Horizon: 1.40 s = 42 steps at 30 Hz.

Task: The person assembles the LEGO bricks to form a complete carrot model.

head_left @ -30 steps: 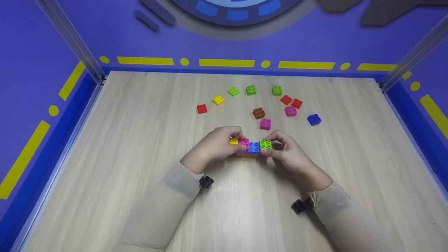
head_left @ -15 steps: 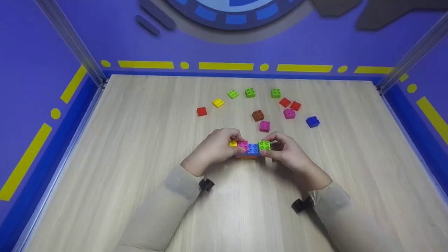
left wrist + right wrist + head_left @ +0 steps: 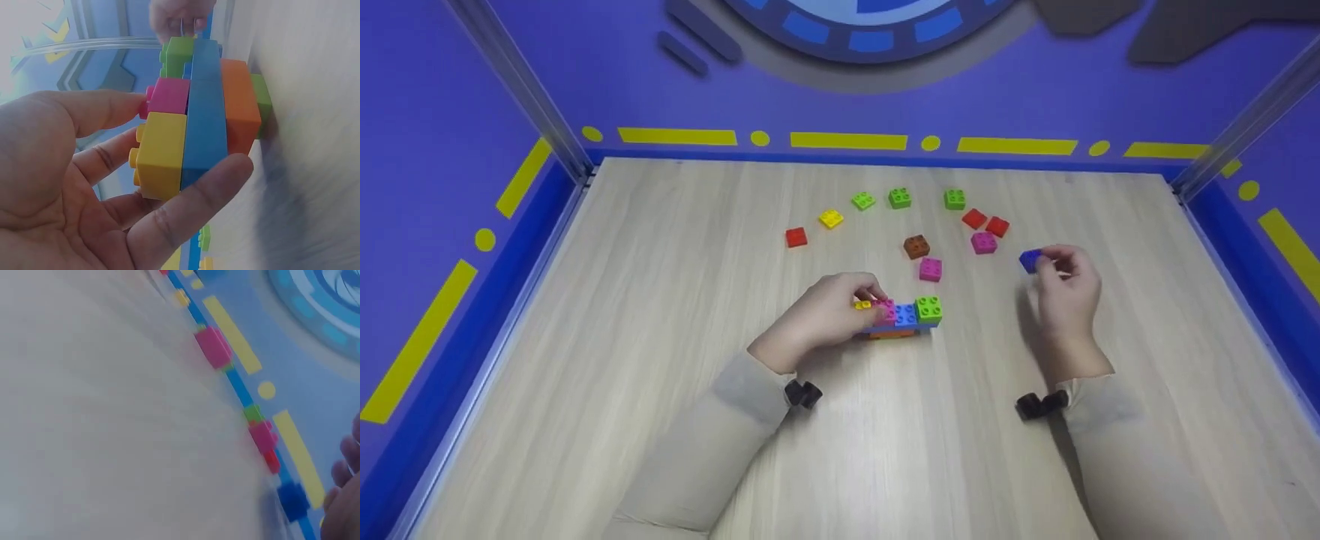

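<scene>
In the head view my left hand (image 3: 836, 311) holds a built block of toy bricks by its left part. The left wrist view shows the thumb on its pink brick (image 3: 170, 95) and a finger along the side near the yellow brick (image 3: 163, 154). These and a light green brick (image 3: 928, 309) sit on a long blue brick (image 3: 207, 124), with an orange brick (image 3: 242, 104) and a green one beneath. My right hand (image 3: 1069, 289) is at a dark blue brick (image 3: 1030, 261), thumb and fingers bent beside it; the right wrist view shows a gap between fingers and brick.
Loose bricks lie across the wooden table (image 3: 660, 300): brown (image 3: 916, 247), pink (image 3: 930, 270), another pink (image 3: 984, 243), several red ones (image 3: 796, 237), a yellow (image 3: 831, 218) and several green (image 3: 900, 198). A purple-blue panel (image 3: 840, 105) stands behind the table.
My right hand has let go of the light green brick on the built block and moved right and away to the dark blue brick. My left hand keeps its hold.
</scene>
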Each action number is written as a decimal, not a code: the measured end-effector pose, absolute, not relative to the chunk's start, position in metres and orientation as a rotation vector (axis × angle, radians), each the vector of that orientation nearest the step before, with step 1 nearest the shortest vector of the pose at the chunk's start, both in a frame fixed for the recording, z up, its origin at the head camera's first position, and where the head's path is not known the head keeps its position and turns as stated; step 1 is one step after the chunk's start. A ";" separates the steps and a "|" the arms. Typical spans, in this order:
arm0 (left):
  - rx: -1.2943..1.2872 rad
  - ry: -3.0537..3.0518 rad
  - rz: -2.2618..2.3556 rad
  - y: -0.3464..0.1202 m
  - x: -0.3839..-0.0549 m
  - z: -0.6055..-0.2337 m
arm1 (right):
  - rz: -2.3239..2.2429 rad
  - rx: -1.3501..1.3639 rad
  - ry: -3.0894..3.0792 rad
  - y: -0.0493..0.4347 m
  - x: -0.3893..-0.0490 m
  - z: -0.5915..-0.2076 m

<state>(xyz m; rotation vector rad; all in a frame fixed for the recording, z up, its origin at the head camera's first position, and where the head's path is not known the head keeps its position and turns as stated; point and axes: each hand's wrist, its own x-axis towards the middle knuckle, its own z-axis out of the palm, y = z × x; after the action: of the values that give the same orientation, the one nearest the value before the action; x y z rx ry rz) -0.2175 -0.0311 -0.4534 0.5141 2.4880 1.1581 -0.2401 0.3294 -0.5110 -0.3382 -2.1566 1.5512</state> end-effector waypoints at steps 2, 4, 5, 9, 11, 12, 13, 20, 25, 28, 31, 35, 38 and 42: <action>0.517 2.474 1.178 -0.031 -0.219 -0.455 | 1.407 -0.379 -2.244 0.340 -0.243 -0.514; 0.507 2.455 1.203 -0.032 -0.220 -0.456 | 1.293 -0.414 -2.355 0.349 -0.245 -0.516; 0.500 2.444 1.217 -0.032 -0.220 -0.457 | 1.249 -0.425 -2.409 0.353 -0.245 -0.517; 0.470 2.405 1.265 -0.033 -0.221 -0.457 | 1.134 -0.429 -2.595 0.360 -0.244 -0.520; 0.464 2.387 1.285 -0.033 -0.222 -0.458 | 1.076 -0.421 -2.639 0.361 -0.245 -0.521; 0.461 2.380 1.292 -0.033 -0.222 -0.459 | 1.053 -0.421 -2.657 0.361 -0.245 -0.522; 0.458 2.373 1.304 -0.033 -0.223 -0.459 | 1.036 -0.419 -2.666 0.361 -0.245 -0.521; 0.427 2.337 1.362 -0.034 -0.225 -0.461 | 1.012 -0.441 -2.687 0.361 -0.248 -0.519; 0.435 2.326 1.365 -0.034 -0.226 -0.462 | 1.036 -0.450 -2.684 0.363 -0.247 -0.519; 0.428 2.315 1.360 -0.034 -0.226 -0.461 | 1.052 -0.452 -2.684 0.363 -0.247 -0.521; 0.424 2.310 1.352 -0.034 -0.226 -0.461 | 1.075 -0.459 -2.682 0.364 -0.246 -0.521; 0.430 2.310 1.345 -0.034 -0.227 -0.461 | 1.092 -0.466 -2.684 0.364 -0.246 -0.521; 0.429 2.303 1.358 -0.034 -0.227 -0.462 | 1.106 -0.459 -2.675 0.363 -0.246 -0.520; 0.430 2.286 1.388 -0.034 -0.227 -0.463 | 1.109 -0.425 -2.637 0.360 -0.246 -0.520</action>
<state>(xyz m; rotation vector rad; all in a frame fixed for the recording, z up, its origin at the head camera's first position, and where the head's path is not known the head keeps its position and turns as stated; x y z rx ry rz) -0.2273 -0.0343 -0.4631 0.4296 2.2862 1.3883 -0.2460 0.3602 -0.5198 -0.4254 -2.6366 1.1086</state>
